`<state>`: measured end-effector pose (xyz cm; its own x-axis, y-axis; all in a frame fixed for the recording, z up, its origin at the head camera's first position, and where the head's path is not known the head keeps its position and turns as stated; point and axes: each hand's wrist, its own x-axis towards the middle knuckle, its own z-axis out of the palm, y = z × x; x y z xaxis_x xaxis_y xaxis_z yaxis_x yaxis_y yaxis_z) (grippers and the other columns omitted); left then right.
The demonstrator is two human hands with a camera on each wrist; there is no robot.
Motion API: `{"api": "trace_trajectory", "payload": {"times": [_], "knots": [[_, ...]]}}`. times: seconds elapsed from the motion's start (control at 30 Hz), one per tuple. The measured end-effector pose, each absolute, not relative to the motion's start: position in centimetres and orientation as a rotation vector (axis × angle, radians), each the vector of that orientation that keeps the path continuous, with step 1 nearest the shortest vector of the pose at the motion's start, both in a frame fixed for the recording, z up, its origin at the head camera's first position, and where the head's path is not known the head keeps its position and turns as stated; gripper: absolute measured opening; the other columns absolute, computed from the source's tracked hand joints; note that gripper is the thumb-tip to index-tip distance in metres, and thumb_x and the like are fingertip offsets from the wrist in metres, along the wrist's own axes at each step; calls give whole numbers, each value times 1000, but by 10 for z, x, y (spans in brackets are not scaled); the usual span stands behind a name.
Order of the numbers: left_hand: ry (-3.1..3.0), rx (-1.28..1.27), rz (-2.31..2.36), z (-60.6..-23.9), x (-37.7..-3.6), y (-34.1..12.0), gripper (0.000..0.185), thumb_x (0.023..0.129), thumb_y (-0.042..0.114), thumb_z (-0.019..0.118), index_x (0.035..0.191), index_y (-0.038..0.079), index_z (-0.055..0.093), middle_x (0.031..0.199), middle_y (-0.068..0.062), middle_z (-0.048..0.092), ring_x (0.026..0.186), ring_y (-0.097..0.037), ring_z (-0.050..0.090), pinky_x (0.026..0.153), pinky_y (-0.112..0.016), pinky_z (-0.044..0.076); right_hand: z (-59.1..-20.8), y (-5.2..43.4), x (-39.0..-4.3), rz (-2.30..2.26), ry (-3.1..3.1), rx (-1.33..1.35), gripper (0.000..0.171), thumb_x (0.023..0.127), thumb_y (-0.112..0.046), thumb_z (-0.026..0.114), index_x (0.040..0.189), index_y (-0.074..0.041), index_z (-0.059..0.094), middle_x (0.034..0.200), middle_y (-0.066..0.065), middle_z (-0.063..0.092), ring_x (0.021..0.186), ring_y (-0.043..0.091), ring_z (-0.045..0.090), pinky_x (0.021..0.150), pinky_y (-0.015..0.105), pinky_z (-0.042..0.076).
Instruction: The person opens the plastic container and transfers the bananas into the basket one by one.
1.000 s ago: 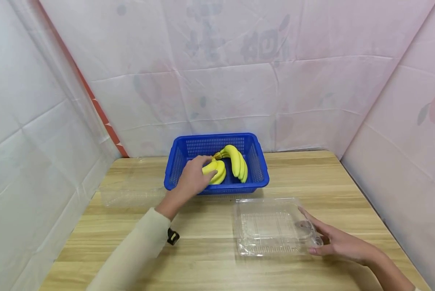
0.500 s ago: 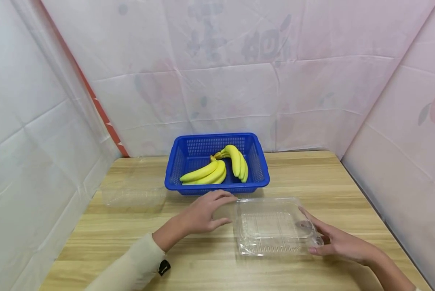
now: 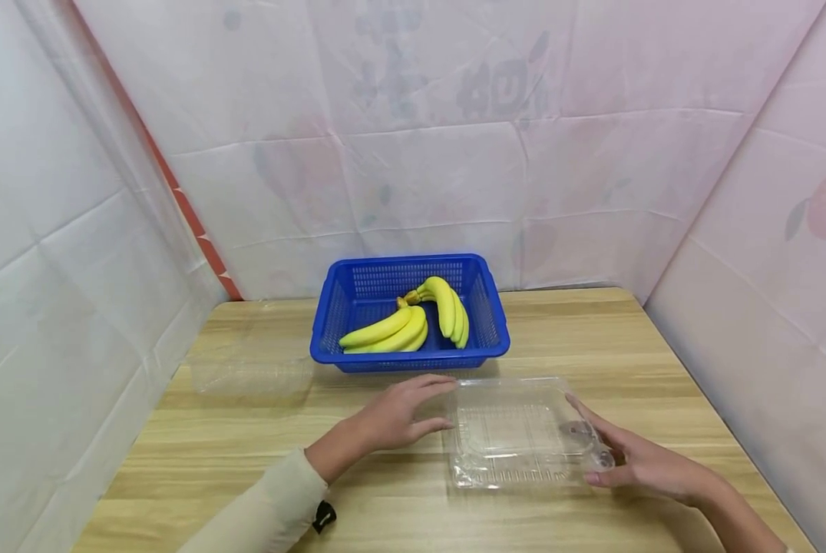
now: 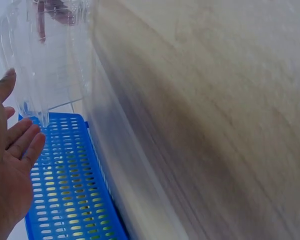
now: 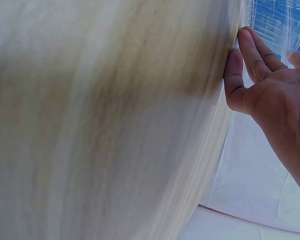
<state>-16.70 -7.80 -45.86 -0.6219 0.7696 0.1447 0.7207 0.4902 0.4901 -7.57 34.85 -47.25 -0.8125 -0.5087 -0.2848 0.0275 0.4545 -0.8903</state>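
Note:
A clear plastic clamshell box (image 3: 510,434) lies on the table. Beside its left edge is my left hand (image 3: 398,415), fingers stretched out, fingertips at the box's far left corner. Whether they touch it is hard to tell. My right hand (image 3: 644,465) rests against the box's right side, its thumb near the front corner and its fingers farther back. In the right wrist view the right hand's fingers (image 5: 260,60) are fairly straight. Behind the box, a blue plastic basket (image 3: 413,358) holds one bunch of bananas (image 3: 388,332) lying sideways and another bunch (image 3: 446,307) on the right.
Another clear plastic container (image 3: 250,376) with its lid raised stands at the left of the wooden table (image 3: 378,507). White printed sheets (image 3: 413,169) hang behind the table and along both sides.
My left hand has left the bananas in the basket and come forward and right to the clear box's left edge. The bananas, the box and my right hand stay in place.

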Motion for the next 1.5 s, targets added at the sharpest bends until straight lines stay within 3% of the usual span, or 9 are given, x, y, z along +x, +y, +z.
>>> {"api": "trace_trajectory", "payload": {"times": [0.37,0.6,0.8,1.0,1.1,1.23,1.3,1.5], "knots": [[2490,1262,904,-465,-172,-77,82,97,41,79,166,20,41,169,0,46,155,-22,47,127,-44,42,-469,348,-75,-1317,2221,-374,108,97,-26,77,172,-38,0,179,25,-9,132,-31,22,105,8,37],[2442,1270,912,-467,-175,-75,98,88,43,87,169,29,33,175,3,35,160,-24,40,129,-51,38,-470,349,-77,-1314,2210,-388,107,99,-24,75,172,-38,-2,179,25,-10,139,-23,28,104,9,40],[2466,1227,971,-471,-176,-71,90,92,49,82,167,24,38,173,4,38,159,-22,42,129,-48,40,-471,348,-78,-1345,2193,-406,106,100,-19,74,173,-36,-1,178,27,-9,133,-31,24,104,8,38],[2441,1183,1064,-472,-177,-68,80,96,42,80,164,19,44,172,0,43,152,-24,52,121,-40,50,-471,349,-77,-1317,2211,-421,104,102,-19,71,173,-36,-3,179,22,-10,133,-32,21,102,11,41],[2428,1170,1107,-473,-177,-67,78,96,37,81,163,18,45,170,-1,45,149,-23,55,118,-36,52,-471,350,-75,-1309,2206,-427,103,103,-18,70,173,-36,-5,179,24,-10,134,-26,31,100,13,46],[2408,1159,1181,-475,-178,-64,77,96,34,82,162,19,47,167,-2,50,147,-22,56,116,-34,54,-470,351,-74,-1292,2222,-432,104,103,-18,69,173,-35,-6,179,25,-11,140,-8,42,99,16,49],[2392,1150,1216,-475,-178,-63,77,95,33,83,162,19,47,166,-3,51,146,-24,57,115,-34,54,-470,351,-73,-1290,2237,-437,104,103,-18,70,173,-34,-6,179,25,-12,145,2,42,100,15,48],[2370,1115,1272,-478,-177,-59,76,96,33,81,162,17,47,165,-3,51,140,-26,62,115,-34,54,-472,353,-72,-1365,2182,-449,104,103,-14,69,173,-32,-7,176,35,1,141,-13,39,101,13,46]]}}
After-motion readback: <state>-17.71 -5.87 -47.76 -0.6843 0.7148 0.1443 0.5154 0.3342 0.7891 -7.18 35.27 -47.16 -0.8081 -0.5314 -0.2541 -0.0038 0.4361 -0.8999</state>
